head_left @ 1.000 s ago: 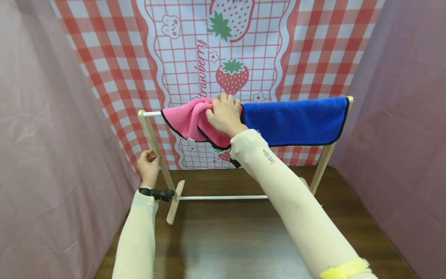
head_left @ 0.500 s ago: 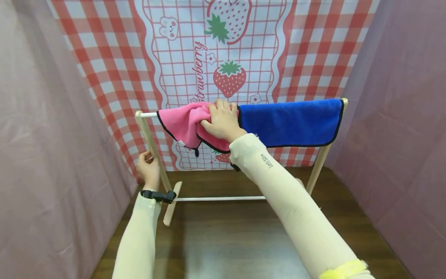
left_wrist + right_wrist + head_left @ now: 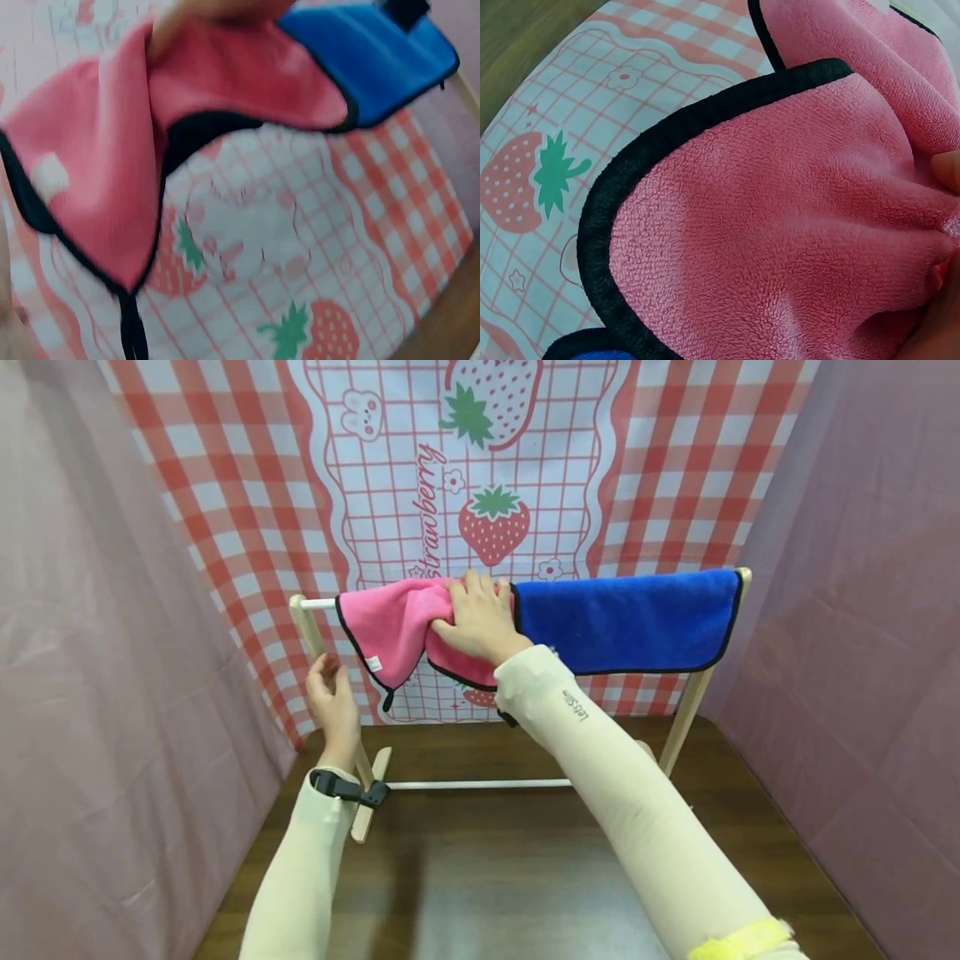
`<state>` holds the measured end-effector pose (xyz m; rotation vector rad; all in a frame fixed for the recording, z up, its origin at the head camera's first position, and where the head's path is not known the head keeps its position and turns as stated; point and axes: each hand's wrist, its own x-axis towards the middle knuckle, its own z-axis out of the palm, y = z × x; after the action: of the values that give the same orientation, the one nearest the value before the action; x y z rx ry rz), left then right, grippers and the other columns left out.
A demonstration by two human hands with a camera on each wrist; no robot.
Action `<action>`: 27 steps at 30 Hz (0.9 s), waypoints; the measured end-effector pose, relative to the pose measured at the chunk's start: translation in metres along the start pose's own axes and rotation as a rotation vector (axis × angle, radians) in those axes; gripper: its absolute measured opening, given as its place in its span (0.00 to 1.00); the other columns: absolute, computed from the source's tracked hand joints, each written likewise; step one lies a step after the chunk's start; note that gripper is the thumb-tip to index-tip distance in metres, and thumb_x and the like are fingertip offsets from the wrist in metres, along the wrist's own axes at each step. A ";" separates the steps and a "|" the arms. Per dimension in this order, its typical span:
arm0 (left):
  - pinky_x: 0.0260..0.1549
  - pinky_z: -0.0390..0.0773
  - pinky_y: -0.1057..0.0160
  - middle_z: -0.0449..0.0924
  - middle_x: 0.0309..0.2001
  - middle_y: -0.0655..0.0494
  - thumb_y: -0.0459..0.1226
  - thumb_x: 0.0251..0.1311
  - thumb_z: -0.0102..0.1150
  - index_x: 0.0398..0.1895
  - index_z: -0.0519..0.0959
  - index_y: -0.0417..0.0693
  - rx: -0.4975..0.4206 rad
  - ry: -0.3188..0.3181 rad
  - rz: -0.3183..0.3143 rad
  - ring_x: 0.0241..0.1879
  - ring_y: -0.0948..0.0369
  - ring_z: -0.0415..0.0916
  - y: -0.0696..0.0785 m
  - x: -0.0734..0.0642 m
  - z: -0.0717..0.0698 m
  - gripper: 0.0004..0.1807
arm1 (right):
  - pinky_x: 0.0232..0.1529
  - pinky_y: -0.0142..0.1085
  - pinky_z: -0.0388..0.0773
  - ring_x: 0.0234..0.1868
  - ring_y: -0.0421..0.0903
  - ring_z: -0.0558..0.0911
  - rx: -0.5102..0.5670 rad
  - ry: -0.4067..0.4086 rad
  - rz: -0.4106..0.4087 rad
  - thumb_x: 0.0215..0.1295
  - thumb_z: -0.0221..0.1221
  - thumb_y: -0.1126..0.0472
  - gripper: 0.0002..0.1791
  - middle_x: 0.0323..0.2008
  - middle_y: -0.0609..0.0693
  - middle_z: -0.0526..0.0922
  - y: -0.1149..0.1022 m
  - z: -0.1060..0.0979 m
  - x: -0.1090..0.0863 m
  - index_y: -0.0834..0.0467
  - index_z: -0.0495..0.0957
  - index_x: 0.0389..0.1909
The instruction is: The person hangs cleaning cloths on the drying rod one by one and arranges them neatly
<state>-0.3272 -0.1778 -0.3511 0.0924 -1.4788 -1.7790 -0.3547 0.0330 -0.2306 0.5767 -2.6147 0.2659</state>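
A pink towel [image 3: 393,622] with black edging hangs over the top white bar of a wooden rack, bunched near its middle. My right hand [image 3: 480,618] grips it from above, and the right wrist view shows folds of the pink cloth [image 3: 757,217] running to the fingers at the right edge. The towel's lower left corner dangles with a black loop [image 3: 133,330] and a white label [image 3: 373,664]. Left of that corner, my left hand [image 3: 335,710] is raised in front of the rack's left post, fingers loosely bent, apparently holding nothing.
A blue towel [image 3: 630,618] with black edging hangs flat on the bar's right part. The rack's lower white bar [image 3: 480,784] and left foot [image 3: 363,822] stand on a dark wooden table [image 3: 510,885]. A strawberry-print cloth [image 3: 555,468] covers the back; pinkish curtains [image 3: 862,610] flank both sides.
My left hand has moved up and right from behind the left post. The pink towel's front left corner has dropped lower and left, its loop hanging. The right hand stays on the towel.
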 end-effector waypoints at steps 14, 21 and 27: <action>0.43 0.80 0.70 0.77 0.42 0.56 0.30 0.70 0.53 0.61 0.74 0.32 0.052 -0.219 -0.078 0.39 0.66 0.75 0.047 0.010 0.005 0.18 | 0.66 0.57 0.49 0.64 0.55 0.62 -0.030 -0.044 -0.042 0.67 0.52 0.42 0.33 0.59 0.57 0.66 0.004 -0.003 -0.002 0.57 0.65 0.67; 0.38 0.82 0.72 0.80 0.34 0.61 0.23 0.64 0.57 0.51 0.77 0.25 -0.040 -0.222 -0.031 0.35 0.65 0.79 0.048 0.014 0.002 0.13 | 0.66 0.57 0.51 0.64 0.56 0.62 -0.050 -0.067 -0.066 0.64 0.57 0.43 0.36 0.60 0.57 0.65 0.005 -0.004 -0.004 0.56 0.62 0.69; 0.37 0.82 0.72 0.81 0.32 0.63 0.22 0.63 0.59 0.46 0.80 0.31 -0.050 -0.227 -0.045 0.33 0.67 0.79 0.050 0.015 -0.001 0.09 | 0.69 0.60 0.46 0.69 0.58 0.58 -0.003 -0.073 -0.104 0.63 0.60 0.45 0.42 0.68 0.60 0.59 0.011 -0.004 -0.005 0.55 0.57 0.74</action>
<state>-0.3102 -0.1874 -0.3025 -0.1060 -1.6005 -1.9117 -0.3535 0.0457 -0.2303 0.7321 -2.6439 0.2110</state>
